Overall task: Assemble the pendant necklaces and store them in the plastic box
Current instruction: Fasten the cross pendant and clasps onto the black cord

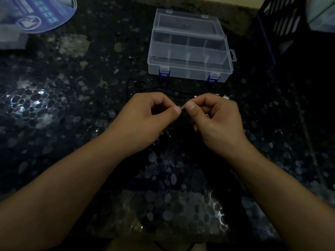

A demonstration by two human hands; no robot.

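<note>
We work on a dark speckled stone countertop, dimly lit, with bright reflections on its polished face. At the centre, between our two thumbs, there is a very small metal piece, probably a ring or clasp of a necklace; it is too small and dark to name surely. Our left hand pinches it from one side with thumb and forefinger, and our right hand pinches it from the other side, the other fingers curled in. Both hands are raised a little over the counter, forearms coming in from the bottom corners.

We judge that we are in the assembling step, joining a pendant to its cord. The next move needs a fine, steady grip.

A black cord lies just beyond the hands. Further back stands the clear plastic box, its lid open, its compartments seemingly not yet filled. A blue printed sheet lies far left.
</note>
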